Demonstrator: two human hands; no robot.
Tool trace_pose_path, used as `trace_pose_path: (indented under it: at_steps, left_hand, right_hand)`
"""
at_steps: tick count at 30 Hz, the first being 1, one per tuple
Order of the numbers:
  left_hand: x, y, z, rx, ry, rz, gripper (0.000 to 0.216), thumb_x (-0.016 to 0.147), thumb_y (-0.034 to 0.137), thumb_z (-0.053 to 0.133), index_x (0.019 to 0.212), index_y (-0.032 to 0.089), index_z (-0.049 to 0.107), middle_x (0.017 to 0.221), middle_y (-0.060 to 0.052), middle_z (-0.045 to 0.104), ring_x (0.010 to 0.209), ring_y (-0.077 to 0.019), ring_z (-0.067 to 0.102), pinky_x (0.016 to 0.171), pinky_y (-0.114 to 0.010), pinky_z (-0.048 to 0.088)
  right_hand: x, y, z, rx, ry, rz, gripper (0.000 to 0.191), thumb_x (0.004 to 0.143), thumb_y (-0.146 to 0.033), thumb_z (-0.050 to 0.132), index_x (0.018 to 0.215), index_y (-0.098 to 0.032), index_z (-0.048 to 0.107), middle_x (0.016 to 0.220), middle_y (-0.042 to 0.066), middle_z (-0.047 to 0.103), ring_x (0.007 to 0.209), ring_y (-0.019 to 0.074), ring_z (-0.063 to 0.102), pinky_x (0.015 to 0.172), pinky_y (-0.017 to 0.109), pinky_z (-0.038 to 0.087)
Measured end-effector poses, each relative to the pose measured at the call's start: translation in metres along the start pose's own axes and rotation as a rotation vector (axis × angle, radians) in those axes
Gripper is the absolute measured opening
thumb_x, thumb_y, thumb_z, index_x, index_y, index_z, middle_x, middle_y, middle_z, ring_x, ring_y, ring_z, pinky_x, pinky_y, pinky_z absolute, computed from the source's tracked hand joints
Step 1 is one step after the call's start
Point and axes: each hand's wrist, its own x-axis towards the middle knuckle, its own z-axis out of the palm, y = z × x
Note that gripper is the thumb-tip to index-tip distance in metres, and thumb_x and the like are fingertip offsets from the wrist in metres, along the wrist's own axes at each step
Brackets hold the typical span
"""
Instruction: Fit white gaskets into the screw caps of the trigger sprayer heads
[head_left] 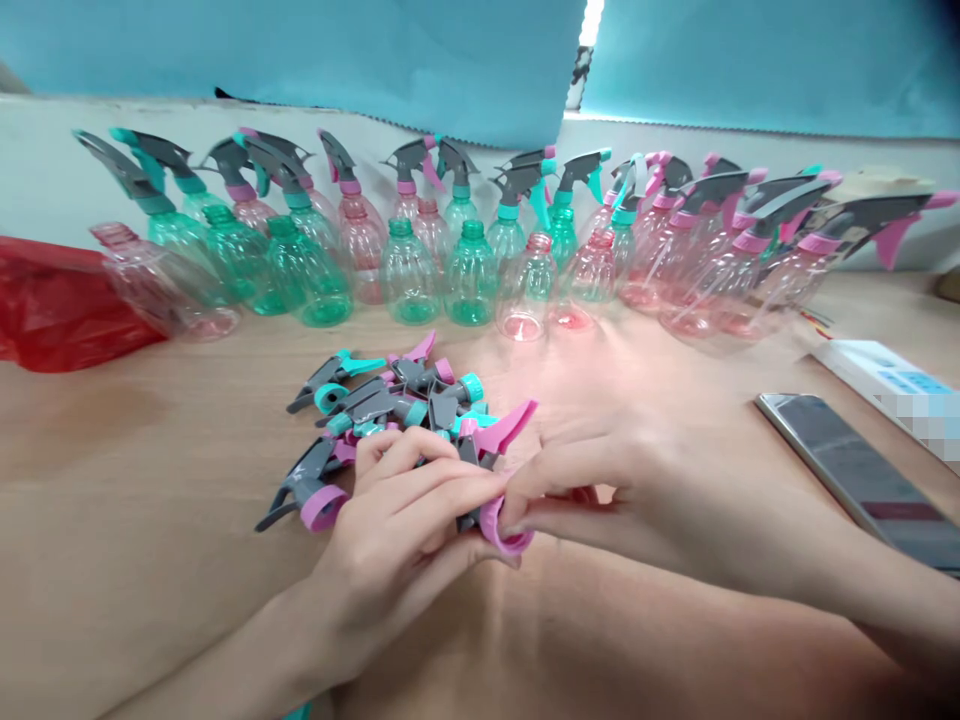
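Gripping a spray head (487,450) at the near edge of the pile (390,390) | your left hand (397,520) wraps its body; your right hand (600,480) pinches its pink collar (504,537) | step: likely seating the collar; next needs a steady twist

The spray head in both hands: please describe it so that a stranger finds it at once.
On the wooden table, before the row of bottles, lies a pile of spray heads. At its near edge, the left hand and right hand hold one grey spray head. Alone among them it is held, pink trigger up, pink collar down.
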Motion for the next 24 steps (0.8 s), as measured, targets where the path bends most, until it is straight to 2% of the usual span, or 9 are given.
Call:
trace_pose_path:
  at_steps: [2, 5, 9, 12, 13, 15, 19, 24]
  left_hand:
    - [0.0, 0.001, 0.0, -0.011, -0.014, -0.018, 0.013, 0.088, 0.023, 0.06, 0.101, 0.023, 0.059, 0.086, 0.001, 0.068, 0.085, -0.0185, 0.051, 0.08, -0.036, 0.031]
    - [0.0, 0.002, 0.0, -0.038, -0.014, -0.03, 0.012, 0.089, 0.023, 0.059, 0.101, 0.024, 0.059, 0.084, 0.002, 0.067, 0.083, -0.0178, 0.051, 0.079, -0.036, 0.031]
    - [-0.001, 0.0, -0.002, -0.03, 0.014, -0.047, 0.019, 0.09, 0.029, 0.056, 0.109, 0.025, 0.058, 0.084, 0.002, 0.067, 0.081, -0.0175, 0.052, 0.079, -0.036, 0.033]
    - [0.0, -0.005, -0.003, -0.006, 0.089, -0.128, 0.022, 0.088, 0.032, 0.059, 0.11, 0.027, 0.058, 0.084, 0.001, 0.066, 0.08, -0.0183, 0.052, 0.075, -0.036, 0.035]
    - [0.001, -0.006, -0.004, -0.008, 0.107, -0.145, 0.022, 0.088, 0.031, 0.06, 0.109, 0.027, 0.058, 0.083, 0.001, 0.066, 0.079, -0.0186, 0.053, 0.074, -0.036, 0.035]
    - [0.001, -0.007, -0.004, -0.007, 0.118, -0.144, 0.023, 0.087, 0.027, 0.06, 0.11, 0.027, 0.057, 0.083, 0.001, 0.066, 0.08, -0.0192, 0.053, 0.074, -0.037, 0.036]
    - [-0.001, -0.007, -0.006, 0.022, 0.15, -0.121, 0.028, 0.086, 0.02, 0.06, 0.113, 0.028, 0.056, 0.084, 0.001, 0.066, 0.082, -0.0197, 0.054, 0.076, -0.038, 0.037]
    - [0.0, -0.01, -0.003, 0.024, 0.156, -0.138, 0.026, 0.084, 0.022, 0.063, 0.109, 0.027, 0.058, 0.083, 0.001, 0.064, 0.081, -0.0191, 0.054, 0.073, -0.035, 0.038]
  right_hand:
    - [0.0, 0.002, 0.003, 0.001, 0.022, 0.016, 0.014, 0.085, -0.013, 0.059, 0.083, -0.02, 0.07, 0.077, -0.007, 0.069, 0.063, 0.0061, 0.056, 0.059, 0.017, 0.042]
    - [-0.001, 0.003, 0.004, 0.032, 0.029, 0.014, 0.013, 0.087, -0.015, 0.057, 0.086, -0.021, 0.068, 0.082, -0.008, 0.07, 0.068, 0.0061, 0.058, 0.062, 0.017, 0.043]
    - [-0.01, -0.001, -0.012, 0.081, -0.002, -0.017, 0.012, 0.089, -0.024, 0.057, 0.088, -0.025, 0.069, 0.085, -0.007, 0.071, 0.072, 0.0063, 0.062, 0.068, 0.016, 0.046]
    - [-0.018, -0.001, -0.032, 0.073, 0.148, 0.002, 0.004, 0.083, -0.029, 0.065, 0.081, -0.03, 0.069, 0.067, -0.008, 0.066, 0.058, 0.0058, 0.059, 0.054, 0.016, 0.046]
    - [-0.019, 0.0, -0.038, 0.08, 0.212, 0.031, 0.006, 0.083, -0.029, 0.065, 0.078, -0.029, 0.068, 0.066, -0.007, 0.065, 0.057, 0.0065, 0.059, 0.051, 0.016, 0.045]
    - [-0.02, 0.005, -0.045, 0.131, 0.25, 0.087, 0.008, 0.083, -0.027, 0.063, 0.076, -0.027, 0.066, 0.066, -0.005, 0.065, 0.059, 0.0083, 0.061, 0.05, 0.017, 0.048]
    - [-0.011, 0.016, -0.04, 0.28, 0.146, 0.17, 0.005, 0.082, -0.025, 0.064, 0.079, -0.022, 0.066, 0.074, -0.003, 0.067, 0.06, 0.0089, 0.064, 0.053, 0.018, 0.053]
    - [0.0, 0.026, -0.021, 0.521, 0.077, 0.247, 0.006, 0.078, -0.022, 0.069, 0.078, -0.017, 0.065, 0.069, -0.002, 0.068, 0.062, 0.01, 0.065, 0.055, 0.019, 0.053]
